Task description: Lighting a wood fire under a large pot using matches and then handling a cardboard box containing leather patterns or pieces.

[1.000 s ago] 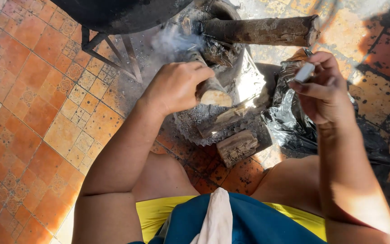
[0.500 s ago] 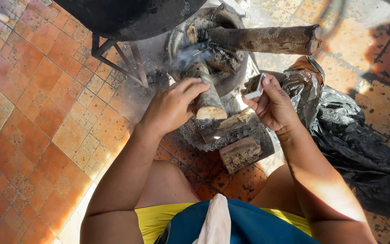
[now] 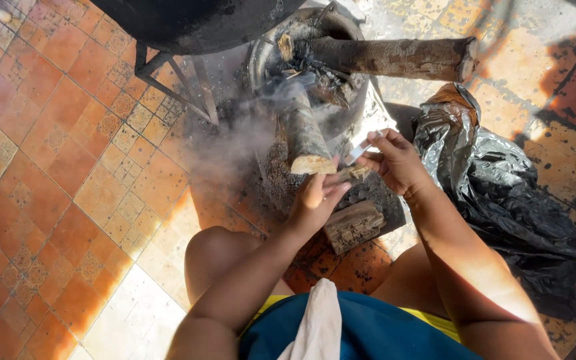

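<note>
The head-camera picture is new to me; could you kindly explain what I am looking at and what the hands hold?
The camera sits on a person's head and looks down past their knees at a tiled floor. Both bare hands are their own. The left hand holds a small piece of wood between its fingers. The right hand pinches a small pale stick-like thing; what it is I cannot tell. Ahead stands a round smoking stove with two logs poking out, under a dark pot on a metal stand. A crumpled black plastic bag lies on the right.
</note>
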